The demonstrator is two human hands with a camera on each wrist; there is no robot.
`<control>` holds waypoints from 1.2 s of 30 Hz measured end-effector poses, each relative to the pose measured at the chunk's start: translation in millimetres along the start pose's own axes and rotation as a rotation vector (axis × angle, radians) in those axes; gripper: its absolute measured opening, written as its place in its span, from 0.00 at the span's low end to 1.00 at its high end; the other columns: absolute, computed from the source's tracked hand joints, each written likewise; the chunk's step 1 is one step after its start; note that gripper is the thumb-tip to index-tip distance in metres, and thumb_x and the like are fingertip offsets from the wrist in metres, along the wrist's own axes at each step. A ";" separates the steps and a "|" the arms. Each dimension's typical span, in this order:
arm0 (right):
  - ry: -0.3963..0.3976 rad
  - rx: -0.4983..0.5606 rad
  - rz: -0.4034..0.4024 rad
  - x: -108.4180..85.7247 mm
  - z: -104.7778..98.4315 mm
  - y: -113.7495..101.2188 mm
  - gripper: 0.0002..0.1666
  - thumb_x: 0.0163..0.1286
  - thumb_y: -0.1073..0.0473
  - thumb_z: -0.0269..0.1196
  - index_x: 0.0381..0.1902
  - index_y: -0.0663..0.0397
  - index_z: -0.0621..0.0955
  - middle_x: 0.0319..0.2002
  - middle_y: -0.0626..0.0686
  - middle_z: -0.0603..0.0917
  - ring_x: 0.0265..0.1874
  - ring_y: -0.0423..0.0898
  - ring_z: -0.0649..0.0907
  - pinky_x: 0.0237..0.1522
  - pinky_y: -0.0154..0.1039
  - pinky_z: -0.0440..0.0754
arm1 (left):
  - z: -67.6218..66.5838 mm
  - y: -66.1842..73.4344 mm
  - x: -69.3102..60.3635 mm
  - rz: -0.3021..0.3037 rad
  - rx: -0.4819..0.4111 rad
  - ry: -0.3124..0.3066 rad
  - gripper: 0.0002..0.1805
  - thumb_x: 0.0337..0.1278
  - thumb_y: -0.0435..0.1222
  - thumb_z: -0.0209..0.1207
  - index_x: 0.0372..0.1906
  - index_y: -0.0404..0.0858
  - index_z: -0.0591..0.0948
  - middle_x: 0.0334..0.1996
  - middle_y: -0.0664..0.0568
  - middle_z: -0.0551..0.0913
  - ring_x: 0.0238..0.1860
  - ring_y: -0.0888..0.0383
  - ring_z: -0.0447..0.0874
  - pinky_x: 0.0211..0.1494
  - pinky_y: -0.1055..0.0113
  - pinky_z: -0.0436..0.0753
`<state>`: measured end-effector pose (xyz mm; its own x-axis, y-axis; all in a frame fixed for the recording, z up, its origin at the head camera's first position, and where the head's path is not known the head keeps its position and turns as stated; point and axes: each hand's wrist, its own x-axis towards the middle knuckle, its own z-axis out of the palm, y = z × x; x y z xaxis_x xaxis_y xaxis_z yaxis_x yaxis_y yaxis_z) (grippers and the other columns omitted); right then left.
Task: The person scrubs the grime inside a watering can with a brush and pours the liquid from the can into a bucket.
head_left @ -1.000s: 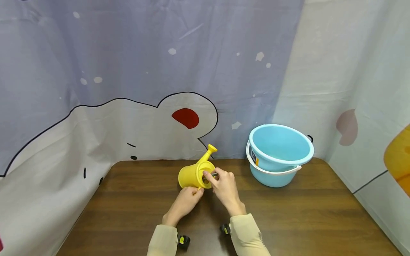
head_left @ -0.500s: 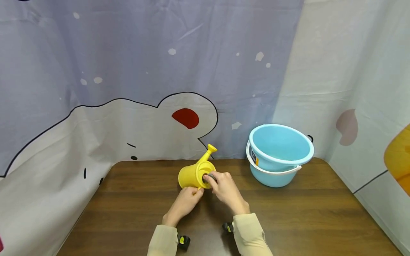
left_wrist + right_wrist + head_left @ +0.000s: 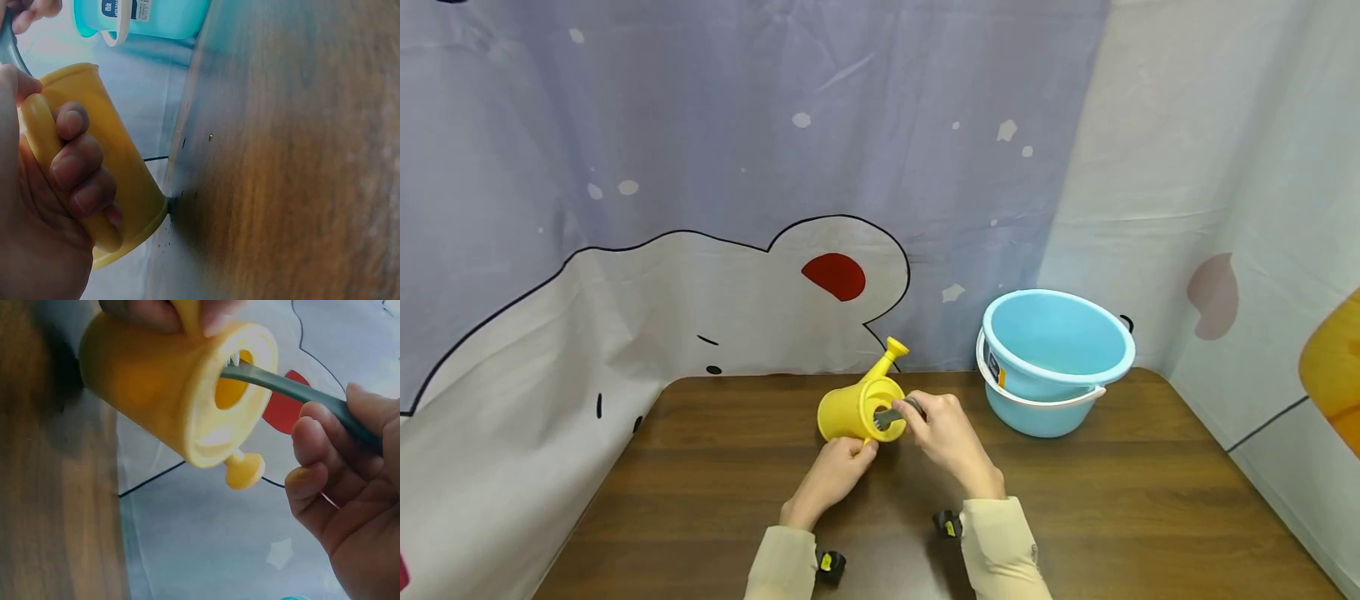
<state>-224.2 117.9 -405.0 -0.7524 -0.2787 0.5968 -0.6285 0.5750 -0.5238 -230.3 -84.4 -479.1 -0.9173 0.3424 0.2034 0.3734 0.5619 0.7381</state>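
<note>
**Tool head at the hole edge: snag risk on the yellow can**

We have the left hand (image 3: 835,473) wrapped round the handle of the yellow watering can (image 3: 842,414), which lies tilted over the far middle of the table (image 3: 700,479), hole facing the right hand (image 3: 951,442). That hand pinches a dark tool (image 3: 300,392) near the end of its shaft, outer fingers loosely curled. Its pale tips (image 3: 234,360) sit at the hole; we can't tell bristles from tines.

Risks, our read:
- Tips could catch on the hole's edge if the tool is angled or pulled sideways; curved shaft makes that likelier.
- Pinch is far back from the head, so a snag could twist the tool out of the fingers.
- Left hand alone appears to steady the can. Off-axis push would likely swing it about the handle. We can't confirm the can's base bears on the table.
- Blue bucket (image 3: 1037,424) stands well apart on the right, so low knock risk.

Writing: bucket label (image 3: 997,372) shows dark and orange patches; the left wrist view adds a white panel with fine print. Brand illegible to us. No lettering we can see on can or tool.
</note>
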 end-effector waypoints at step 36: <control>-0.122 0.133 0.159 -1.2 -9.0 -1.4 0.15 0.74 0.58 0.58 0.26 0.55 0.81 0.17 0.42 0.77 0.14 0.36 0.77 0.22 0.36 0.76 | 1.6 -2.4 -0.8 0.010 -0.004 0.009 0.27 0.69 0.46 0.52 0.11 0.45 0.66 0.10 0.63 0.59 0.13 0.68 0.54 0.19 0.71 0.56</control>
<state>-220.7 124.4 -399.5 -0.8570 -0.2883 0.4271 -0.5148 0.5151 -0.6853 -230.2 -84.8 -482.1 -0.9148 0.3412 0.2164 0.3819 0.5557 0.7385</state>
